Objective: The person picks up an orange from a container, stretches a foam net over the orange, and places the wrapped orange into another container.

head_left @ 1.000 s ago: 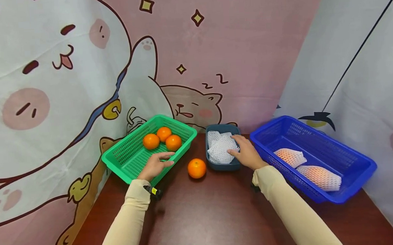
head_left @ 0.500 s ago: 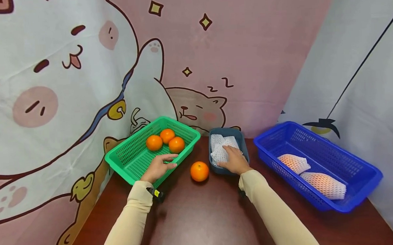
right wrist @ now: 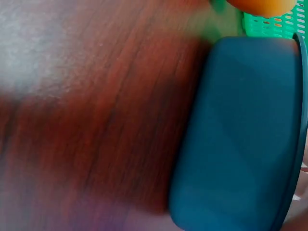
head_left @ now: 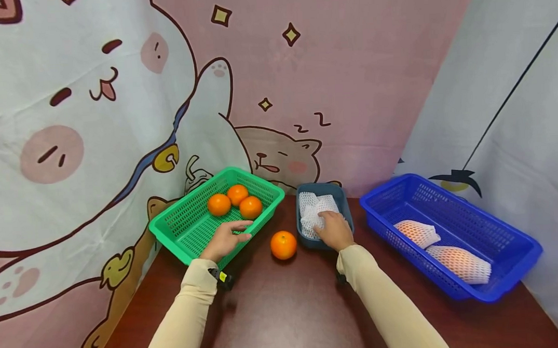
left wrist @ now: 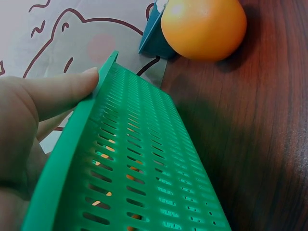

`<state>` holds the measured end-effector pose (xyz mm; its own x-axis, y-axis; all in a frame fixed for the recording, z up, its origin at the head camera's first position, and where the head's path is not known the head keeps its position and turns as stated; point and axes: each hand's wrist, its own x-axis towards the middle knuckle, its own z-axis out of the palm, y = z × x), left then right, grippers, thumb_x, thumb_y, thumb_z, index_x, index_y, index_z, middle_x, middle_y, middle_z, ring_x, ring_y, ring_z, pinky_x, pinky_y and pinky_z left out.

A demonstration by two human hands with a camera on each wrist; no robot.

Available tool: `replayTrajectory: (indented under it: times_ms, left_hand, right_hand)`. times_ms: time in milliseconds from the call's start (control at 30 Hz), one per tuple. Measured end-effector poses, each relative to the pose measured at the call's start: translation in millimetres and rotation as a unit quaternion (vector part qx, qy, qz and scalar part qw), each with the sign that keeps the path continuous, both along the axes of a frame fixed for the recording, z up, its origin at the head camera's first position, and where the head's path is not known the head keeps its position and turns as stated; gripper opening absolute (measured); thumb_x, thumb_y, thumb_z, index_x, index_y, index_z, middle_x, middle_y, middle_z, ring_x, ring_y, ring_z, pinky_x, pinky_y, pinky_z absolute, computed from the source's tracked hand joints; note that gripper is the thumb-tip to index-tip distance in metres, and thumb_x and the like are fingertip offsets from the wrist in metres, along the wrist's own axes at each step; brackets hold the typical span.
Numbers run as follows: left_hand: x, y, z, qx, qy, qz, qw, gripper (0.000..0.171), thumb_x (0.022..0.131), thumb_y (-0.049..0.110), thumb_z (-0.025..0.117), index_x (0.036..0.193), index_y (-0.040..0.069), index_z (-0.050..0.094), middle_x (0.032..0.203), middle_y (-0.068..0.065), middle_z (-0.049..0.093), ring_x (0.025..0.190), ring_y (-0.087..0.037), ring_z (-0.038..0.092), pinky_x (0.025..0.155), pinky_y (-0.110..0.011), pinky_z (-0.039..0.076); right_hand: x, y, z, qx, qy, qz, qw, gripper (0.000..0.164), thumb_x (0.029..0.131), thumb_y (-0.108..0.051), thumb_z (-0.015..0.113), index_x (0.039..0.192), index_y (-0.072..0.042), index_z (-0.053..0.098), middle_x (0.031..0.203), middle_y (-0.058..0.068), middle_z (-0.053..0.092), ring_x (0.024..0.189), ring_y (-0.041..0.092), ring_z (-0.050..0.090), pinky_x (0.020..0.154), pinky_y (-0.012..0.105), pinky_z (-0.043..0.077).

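My right hand (head_left: 335, 230) reaches into a small dark blue box (head_left: 301, 229) holding several white foam fruit nets (head_left: 312, 209). Its thumb and fingertips are at the nets; whether they pinch one is unclear. In the right wrist view the box wall (right wrist: 240, 130) hides most of that hand. My left hand (head_left: 223, 240) lies at the near right rim of a green basket (head_left: 170, 246). Seen from the left wrist, its thumb (left wrist: 65, 91) touches the basket rim, with the fingers loose and no fruit in them. Between the hands, a bare orange (head_left: 283, 245) sits on the table.
Inside the green basket are several more oranges (head_left: 251, 208). A blue basket (head_left: 448, 200) on the right holds two net-wrapped fruits (head_left: 460, 263). Behind the brown table (head_left: 285, 314) hangs a cartoon-printed cloth (head_left: 349, 77).
My right hand has moved left and down into the dark blue box, and its thumb and fingers have drawn closer together. My left hand stays at the green basket. The head view has shifted slightly.
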<state>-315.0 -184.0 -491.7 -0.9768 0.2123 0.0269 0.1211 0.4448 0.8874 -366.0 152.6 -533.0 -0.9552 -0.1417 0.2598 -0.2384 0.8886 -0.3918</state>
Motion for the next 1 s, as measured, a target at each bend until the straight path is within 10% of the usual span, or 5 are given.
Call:
replayTrajectory:
  times_ms: [233, 600, 1000]
  left_hand:
    - [1.8, 2.7, 2.4, -0.003, 0.006, 0.001, 1.0, 0.04, 0.089, 0.009, 0.07, 0.129, 0.014, 0.065, 0.128, -0.014, 0.06, 0.119, -0.034, 0.054, 0.089, -0.047, 0.049]
    - [1.9, 2.0, 1.0, -0.008, 0.021, -0.007, 0.9997, 0.045, 0.089, 0.007, 0.07, 0.132, 0.013, 0.062, 0.13, -0.016, 0.058, 0.117, -0.035, 0.055, 0.088, -0.047, 0.049]
    - [11.9, 56.2, 33.4, 0.053, 0.229, -0.039, 0.9713, 0.036, 0.087, 0.01, 0.074, 0.123, 0.009, 0.068, 0.131, -0.006, 0.056, 0.12, -0.025, 0.052, 0.091, -0.051, 0.048]
  right_hand:
    - [4.5, 8.9, 14.3, -0.05, 0.116, 0.01, 0.992, 0.016, 0.087, -0.015, 0.071, 0.101, -0.008, 0.075, 0.106, 0.012, 0.069, 0.1, 0.034, 0.059, 0.087, 0.051, 0.047]
    - [18.1, 9.7, 60.9, -0.115, 0.215, 0.025, 0.969, 0.013, 0.088, -0.015, 0.071, 0.098, -0.008, 0.076, 0.092, 0.01, 0.071, 0.086, 0.03, 0.064, 0.078, 0.047, 0.049]
    - [46.3, -7.0, 59.6, -0.125, 0.207, 0.045, 0.969, 0.01, 0.086, -0.013, 0.073, 0.094, -0.008, 0.076, 0.071, 0.002, 0.064, 0.062, 0.018, 0.057, 0.062, 0.04, 0.048]
